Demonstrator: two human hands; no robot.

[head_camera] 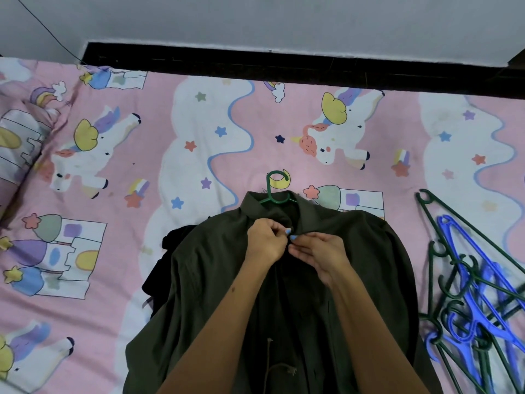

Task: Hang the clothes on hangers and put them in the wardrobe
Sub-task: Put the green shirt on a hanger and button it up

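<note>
- A dark olive shirt [216,280] of soft, matte woven cloth lies front-up at the middle of the near edge of the bed [199,155], its collar pointing toward the far edge; its hem runs out of the bottom of the view.
- A thin green plastic hanger [274,189] sits inside the collar; only its curved hook and a short stretch of its shoulders show, the rest is under the cloth.
- The left hand [265,241] has its fingers curled, pinching the shirt's front just below the collar.
- The right hand [318,255] meets it there, thumb and fingertips nipping the same spot; whether a button sits between them is too small to tell.
- A thin cord [270,362] with a frayed end lies on the shirt's lower front.
- A black garment [159,268], crumpled, pokes out from under the shirt's left side; most of it is covered.
- A tangled heap of green and blue plastic hangers [471,294] lies by the bed's right edge, partly cut off.
- The bedsheet is pink cotton printed with unicorns, stars and castles.
</note>
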